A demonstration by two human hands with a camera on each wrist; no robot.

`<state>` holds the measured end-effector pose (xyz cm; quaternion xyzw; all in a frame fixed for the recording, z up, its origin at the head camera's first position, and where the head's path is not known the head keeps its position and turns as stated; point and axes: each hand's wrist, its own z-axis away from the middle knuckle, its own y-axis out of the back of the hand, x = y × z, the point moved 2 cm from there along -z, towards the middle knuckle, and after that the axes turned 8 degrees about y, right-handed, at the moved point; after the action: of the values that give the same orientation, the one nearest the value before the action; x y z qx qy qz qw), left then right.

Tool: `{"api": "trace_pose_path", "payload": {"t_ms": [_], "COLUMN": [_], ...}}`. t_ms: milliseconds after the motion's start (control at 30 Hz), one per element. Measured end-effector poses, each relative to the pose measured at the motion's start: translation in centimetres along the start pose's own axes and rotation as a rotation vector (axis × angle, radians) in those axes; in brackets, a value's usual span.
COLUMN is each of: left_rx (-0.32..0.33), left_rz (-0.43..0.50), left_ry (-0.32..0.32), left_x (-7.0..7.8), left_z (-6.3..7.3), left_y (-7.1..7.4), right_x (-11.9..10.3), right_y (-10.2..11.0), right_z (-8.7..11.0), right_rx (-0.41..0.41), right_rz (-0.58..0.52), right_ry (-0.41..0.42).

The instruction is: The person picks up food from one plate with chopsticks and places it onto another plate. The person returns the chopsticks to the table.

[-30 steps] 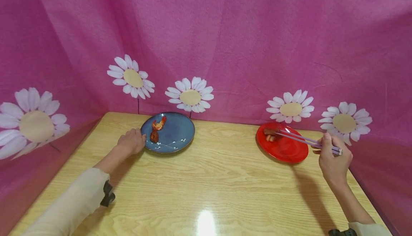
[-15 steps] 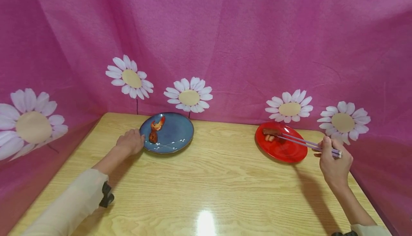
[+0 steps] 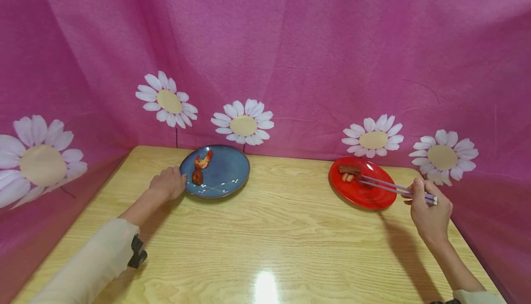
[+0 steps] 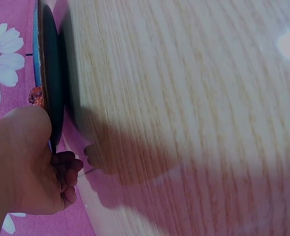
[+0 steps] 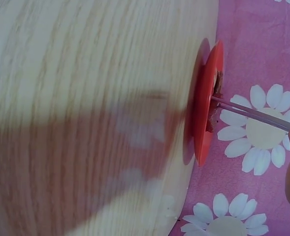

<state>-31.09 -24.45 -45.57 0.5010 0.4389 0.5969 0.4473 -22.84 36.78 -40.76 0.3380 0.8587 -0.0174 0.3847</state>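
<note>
My left hand [image 3: 168, 184] grips the left rim of a blue plate [image 3: 226, 168]; in the left wrist view the thumb lies at the plate's face and the fingers curl at its edge. A cooked shrimp [image 3: 203, 160] and a brown piece of food [image 3: 197, 177] lie on that plate's left side. My right hand [image 3: 431, 212] holds purple chopsticks [image 3: 394, 189], their tips slightly apart over the red plate [image 3: 375, 201]. The tips are at a dark reddish piece of food [image 3: 367, 180]. Beside it lie a long brown piece [image 3: 349, 169] and small tan pieces [image 3: 347, 178].
Both plates stand near the back edge of a light wooden table [image 3: 265, 230]. A pink cloth [image 3: 311, 64] with white daisies hangs behind and at both sides. Between the plates runs a wide stretch of bare wood.
The chopstick tips have moved off the long brown piece, a little right and nearer, and spread slightly at the dark reddish piece. My left hand stays at the blue plate's rim.
</note>
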Motion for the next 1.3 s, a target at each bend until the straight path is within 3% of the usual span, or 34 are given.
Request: {"api": "trace_pose_path", "payload": {"t_ms": [333, 600, 1000, 1300], "left_rx": [-0.015, -0.006, -0.005, -0.003], "left_rz": [0.000, 0.017, 0.018, 0.008], "left_ry": [0.005, 0.008, 0.009, -0.005], "left_x": [-0.3, -0.3, -0.2, 0.0], "left_z": [-0.2, 0.0, -0.1, 0.0], "left_y": [-0.3, -0.2, 0.1, 0.1], "right_x": [-3.2, -3.3, -0.9, -5.0], "right_y": [-0.2, -0.4, -1.3, -4.1], "right_z": [0.0, -0.1, -0.2, -0.4], "right_rx": [-0.042, -0.038, -0.046, -0.115], "right_rz": [-0.010, 0.003, -0.065, -0.155], "right_ry": [0.037, 0.029, 0.039, 0.083]}}
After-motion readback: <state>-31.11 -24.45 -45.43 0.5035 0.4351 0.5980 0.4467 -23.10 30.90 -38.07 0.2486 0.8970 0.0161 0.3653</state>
